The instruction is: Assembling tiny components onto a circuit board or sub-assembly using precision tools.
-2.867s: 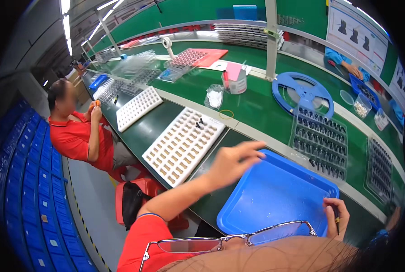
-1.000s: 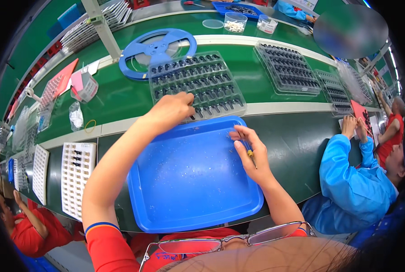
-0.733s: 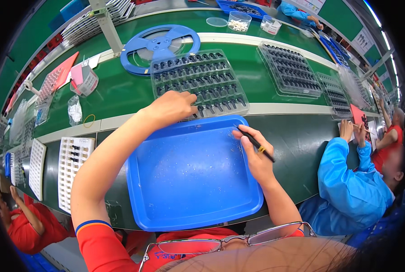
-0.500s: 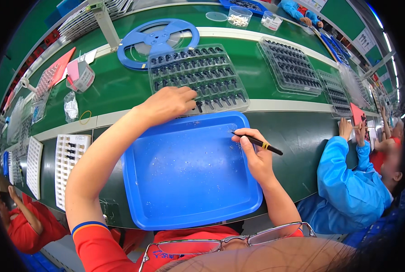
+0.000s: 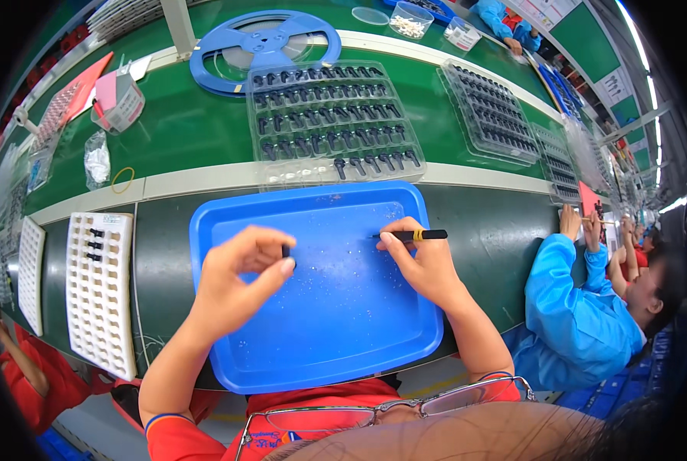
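My left hand (image 5: 239,280) is over the left half of a blue plastic tray (image 5: 320,361), its thumb and fingers closed on a small black part (image 5: 286,251). Most of that part is hidden by the fingers. On the right side of the tray, my right hand (image 5: 424,265) grips a slim black pen-like tool (image 5: 428,234) with yellow bands, its thin tip pointing left toward the part. Tiny pale specks lie scattered over the tray's floor. Just beyond it sits a clear blister tray (image 5: 282,175) with rows of black stemmed parts; several pockets at its near left hold none.
A white foam tray (image 5: 101,307) with a few black parts stands at left. Behind are a blue reel (image 5: 262,50), a plastic tub (image 5: 119,104) and another filled blister tray (image 5: 493,115). At right works a person in a blue smock (image 5: 582,307).
My left hand has come back from the blister tray to above the blue tray, now with a small black part. The pen-like tool in my right hand has turned nearly level.
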A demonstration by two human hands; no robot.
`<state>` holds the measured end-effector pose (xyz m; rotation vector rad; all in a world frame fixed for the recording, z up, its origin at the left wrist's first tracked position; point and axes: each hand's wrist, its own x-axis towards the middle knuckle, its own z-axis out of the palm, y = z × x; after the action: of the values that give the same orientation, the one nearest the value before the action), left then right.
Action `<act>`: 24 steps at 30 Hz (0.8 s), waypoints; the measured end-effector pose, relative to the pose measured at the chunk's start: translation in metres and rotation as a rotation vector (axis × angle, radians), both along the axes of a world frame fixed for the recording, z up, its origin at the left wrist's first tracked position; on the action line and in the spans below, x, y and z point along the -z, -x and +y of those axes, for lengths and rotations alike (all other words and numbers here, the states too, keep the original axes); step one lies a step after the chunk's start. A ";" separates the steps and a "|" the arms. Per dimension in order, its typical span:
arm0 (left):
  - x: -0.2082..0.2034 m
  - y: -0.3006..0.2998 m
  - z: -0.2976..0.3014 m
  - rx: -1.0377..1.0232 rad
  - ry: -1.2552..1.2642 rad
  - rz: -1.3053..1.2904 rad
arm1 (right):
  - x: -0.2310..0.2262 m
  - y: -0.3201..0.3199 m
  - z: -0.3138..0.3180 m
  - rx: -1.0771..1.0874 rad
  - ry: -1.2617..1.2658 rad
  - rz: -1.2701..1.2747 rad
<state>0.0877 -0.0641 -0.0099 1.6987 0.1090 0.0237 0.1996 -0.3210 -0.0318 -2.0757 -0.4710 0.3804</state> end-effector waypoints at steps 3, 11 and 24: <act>0.007 0.014 0.000 0.025 -0.087 -0.052 | -0.002 -0.003 0.003 -0.016 0.123 -0.079; 0.024 0.017 0.002 -0.017 -0.045 -0.089 | 0.002 -0.003 0.005 0.010 0.049 -0.051; 0.025 0.016 0.003 -0.002 -0.111 -0.069 | 0.009 -0.005 0.009 0.050 -0.004 -0.062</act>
<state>0.0716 -0.0612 -0.0347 1.8061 0.0587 0.0917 0.2045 -0.3121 -0.0405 -2.0958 -0.4551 0.2855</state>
